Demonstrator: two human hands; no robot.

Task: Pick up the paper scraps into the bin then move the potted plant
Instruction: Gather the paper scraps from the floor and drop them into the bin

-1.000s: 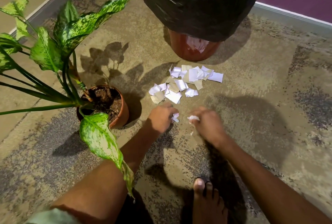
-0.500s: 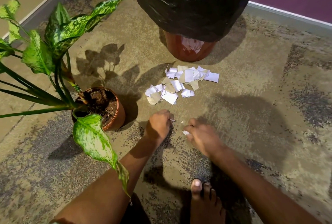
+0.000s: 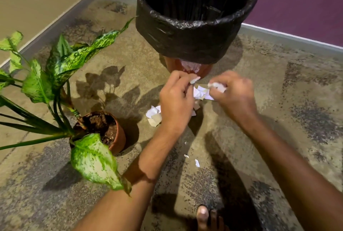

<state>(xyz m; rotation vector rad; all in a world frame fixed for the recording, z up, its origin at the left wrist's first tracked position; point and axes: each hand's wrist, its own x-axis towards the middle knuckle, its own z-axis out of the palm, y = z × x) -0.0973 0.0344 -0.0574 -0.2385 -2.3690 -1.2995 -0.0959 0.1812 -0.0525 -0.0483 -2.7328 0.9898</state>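
A pile of white and tan paper scraps [image 3: 154, 115] lies on the floor in front of the bin [image 3: 187, 37], a red bin lined with a black bag. My left hand [image 3: 176, 99] is raised over the pile, pinching a small scrap at its fingertips. To its right, my right hand [image 3: 233, 95] is closed on a crumpled white scrap. Both hands hide much of the pile. A few tiny scraps [image 3: 196, 163] lie nearer to me. The potted plant [image 3: 113, 132], with speckled green leaves in a brown pot, stands at the left.
A big leaf [image 3: 92, 162] hangs over my left forearm. My bare foot [image 3: 206, 217] shows at the bottom edge. A beige wall and grey skirting run along the left, a purple wall behind the bin. Patterned floor stretches to the right.
Both hands have lifted from the floor near me and moved forward toward the bin, each with a scrap. The view has tilted up, showing the bin's opening.
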